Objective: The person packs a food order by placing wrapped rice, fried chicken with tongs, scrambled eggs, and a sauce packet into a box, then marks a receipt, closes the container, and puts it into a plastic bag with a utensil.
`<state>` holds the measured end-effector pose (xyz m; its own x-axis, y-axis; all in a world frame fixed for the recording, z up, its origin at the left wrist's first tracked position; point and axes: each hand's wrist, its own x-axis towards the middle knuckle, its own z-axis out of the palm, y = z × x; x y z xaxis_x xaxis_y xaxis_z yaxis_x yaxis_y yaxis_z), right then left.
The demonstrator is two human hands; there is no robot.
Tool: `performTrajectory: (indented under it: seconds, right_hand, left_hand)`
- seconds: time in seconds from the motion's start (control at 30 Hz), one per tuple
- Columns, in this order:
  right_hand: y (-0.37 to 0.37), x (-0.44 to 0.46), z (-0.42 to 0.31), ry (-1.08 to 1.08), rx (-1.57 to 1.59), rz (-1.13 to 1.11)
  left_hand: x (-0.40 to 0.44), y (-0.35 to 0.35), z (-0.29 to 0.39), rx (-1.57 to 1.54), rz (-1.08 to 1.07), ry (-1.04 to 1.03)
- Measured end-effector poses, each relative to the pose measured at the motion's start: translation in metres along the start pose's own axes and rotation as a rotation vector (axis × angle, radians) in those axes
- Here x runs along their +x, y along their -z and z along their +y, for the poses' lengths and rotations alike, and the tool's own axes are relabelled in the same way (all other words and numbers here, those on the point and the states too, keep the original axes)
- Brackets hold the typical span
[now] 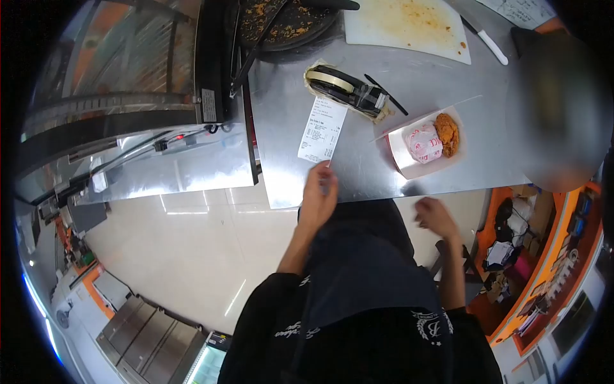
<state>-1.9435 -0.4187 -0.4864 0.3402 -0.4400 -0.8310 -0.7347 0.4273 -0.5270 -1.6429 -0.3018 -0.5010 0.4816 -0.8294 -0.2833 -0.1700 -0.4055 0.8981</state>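
Note:
A printed receipt (322, 130) lies on the steel counter, its top edge by a black tape dispenser (345, 86). At the receipt's lower edge is my left hand (320, 187), fingers pinched together on or against the paper. My right hand (435, 216) hangs just off the counter's front edge, below an open food box; its fingers look curled and blurred, and nothing can be made out in them. Inside the white and red box (408, 170) are a wrapped item (424, 144) and a piece of fried food (447, 135).
A black pan (297, 29) with crumbs sits at the back left, beside a stained white cutting board (409, 29). A white-handled knife (492, 48) lies right of the board, and a black pen (387, 95) near the dispenser. Steel equipment (173, 157) stands left.

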Motion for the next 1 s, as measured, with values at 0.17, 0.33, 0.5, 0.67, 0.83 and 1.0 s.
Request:
performTrajectory:
  seconds: [0.17,0.33,0.5,0.67,0.83,1.0]
  right_hand:
    - [0.127,0.013,0.030,0.173,-0.106,0.751]
    - [0.118,0.039,-0.005,0.374,0.323,0.431]
    - [0.103,0.044,0.027,0.426,0.229,0.538]
    - [0.157,0.028,0.079,0.416,0.386,0.608]
    - [0.284,-0.023,0.137,0.354,0.530,0.730]
    - [0.496,-0.036,0.200,0.374,0.494,0.908]
  left_hand:
    - [-0.005,-0.053,0.031,-0.269,-0.029,0.017]
    - [0.021,-0.087,0.045,-0.502,-0.217,0.068]
    - [0.022,-0.145,0.054,-0.386,-0.252,-0.097]
    - [0.036,-0.206,0.069,-0.395,-0.251,-0.014]
    - [0.074,-0.258,0.101,-0.236,-0.239,-0.092]
    - [0.101,-0.323,0.130,-0.257,-0.179,-0.011]
